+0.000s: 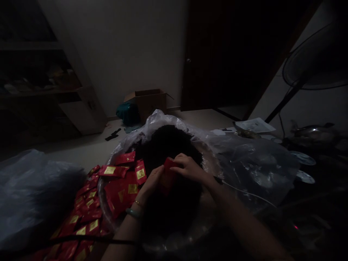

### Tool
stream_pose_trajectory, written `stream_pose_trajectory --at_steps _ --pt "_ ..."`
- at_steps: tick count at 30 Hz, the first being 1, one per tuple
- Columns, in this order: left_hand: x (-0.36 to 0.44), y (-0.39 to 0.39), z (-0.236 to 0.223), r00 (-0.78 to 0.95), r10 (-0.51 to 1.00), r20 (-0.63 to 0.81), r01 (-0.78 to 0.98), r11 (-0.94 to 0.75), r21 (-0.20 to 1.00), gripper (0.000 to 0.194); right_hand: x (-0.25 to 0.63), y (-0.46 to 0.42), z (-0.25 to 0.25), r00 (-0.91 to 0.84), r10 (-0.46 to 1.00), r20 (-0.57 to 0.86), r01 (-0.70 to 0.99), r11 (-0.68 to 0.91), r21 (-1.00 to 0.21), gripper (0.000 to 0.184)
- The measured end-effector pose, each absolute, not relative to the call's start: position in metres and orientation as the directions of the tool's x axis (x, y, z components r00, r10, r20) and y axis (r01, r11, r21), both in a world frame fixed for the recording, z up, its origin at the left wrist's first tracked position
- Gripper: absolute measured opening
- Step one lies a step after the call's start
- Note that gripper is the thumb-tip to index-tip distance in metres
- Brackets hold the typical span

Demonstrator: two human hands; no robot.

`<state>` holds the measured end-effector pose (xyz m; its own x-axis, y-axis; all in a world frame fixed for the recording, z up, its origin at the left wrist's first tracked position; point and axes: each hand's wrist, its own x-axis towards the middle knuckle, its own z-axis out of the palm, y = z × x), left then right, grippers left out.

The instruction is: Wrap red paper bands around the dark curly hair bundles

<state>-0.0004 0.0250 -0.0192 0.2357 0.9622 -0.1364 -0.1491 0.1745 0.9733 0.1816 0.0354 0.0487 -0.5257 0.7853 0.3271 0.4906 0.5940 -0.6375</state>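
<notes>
Both my hands hold one red packet (166, 178) over a plastic-lined round container (214, 165) heaped with dark, loose material (174, 141), too dim to name. My left hand (152, 182) grips the packet's left side, its wrist wearing a jade-coloured bangle and a thin gold bracelet. Bent over the packet's upper right edge are the fingers of my right hand (187, 167). Several red packets with gold squares (111, 170) lie on the container's left part, and a larger pile of red packets (87, 204) spreads beyond its rim.
A clear plastic bag (32, 192) bulges at the left. More plastic sheeting (258, 163) spreads at the right, crossed by a white cord. An open cardboard box (150, 103) stands by the wall beside a teal bag (128, 113). A standing fan (312, 61) rises at the right.
</notes>
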Motion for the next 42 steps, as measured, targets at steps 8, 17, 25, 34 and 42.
stream_pose_trajectory --at_steps 8,17,25,34,42 --pt "0.001 0.024 -0.014 0.243 0.97 -0.02 0.032 0.013 0.999 0.041 0.178 0.038 0.04 -0.551 0.793 0.262 0.524 0.572 -0.631 0.008" --pt "0.007 0.022 -0.009 0.115 0.992 0.055 0.019 -0.057 0.998 0.03 0.176 0.035 0.039 -0.486 0.811 0.325 0.532 0.57 -0.627 0.014" --pt "0.007 0.022 -0.009 0.027 0.999 0.043 -0.028 -0.042 0.999 0.029 0.173 0.037 0.033 -0.439 0.826 0.354 0.387 0.529 -0.755 0.025" --pt "0.009 0.023 -0.015 -0.042 0.999 0.016 -0.325 -0.029 0.945 0.032 0.162 0.037 0.022 -0.23 0.924 0.305 0.305 0.366 -0.879 0.031" --pt "0.01 0.021 -0.012 -0.105 0.994 -0.01 -0.307 -0.023 0.951 0.03 0.165 0.037 0.023 -0.259 0.949 0.179 0.26 0.247 -0.934 0.021"
